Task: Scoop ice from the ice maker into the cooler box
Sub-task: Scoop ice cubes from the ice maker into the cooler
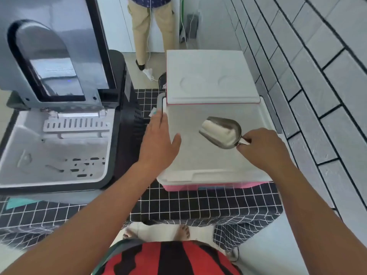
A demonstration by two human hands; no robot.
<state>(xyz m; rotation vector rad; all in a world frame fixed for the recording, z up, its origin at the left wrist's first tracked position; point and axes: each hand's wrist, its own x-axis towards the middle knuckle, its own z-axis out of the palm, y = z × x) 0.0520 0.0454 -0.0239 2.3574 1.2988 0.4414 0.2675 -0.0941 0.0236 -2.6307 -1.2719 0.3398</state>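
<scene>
Ice (219,130) is being carried over the cooler box (272,124), so the dumping step is judged to be in hand, with the scooping itself done for this load.

The ice maker (59,120) is being left open at the left of the table (198,203), its lid (49,56) raised and its pale bin (55,151) showing; whether ice remains in the bin cannot be told. The cooler box is standing just beside it to the right, white inside and pink at the base, with its own lid (210,76) tipped back at the far edge.

The left hand (158,141) is being laid flat on the near-left rim of the box, fingers straight and slightly spread, apparently steadying it. The right hand (262,147) is being curled around the handle of the scoop (234,133), pinching it firmly.

The scoop is being held above the open box, loaded with a white mass. Its long axis is running from lower right to upper left, the mouth pointing toward the far-left corner and the handle back toward the right hand.

Next, a roll of the right wrist is being called for, so that the mouth tips downward and the load slides out inside the walls.
</scene>
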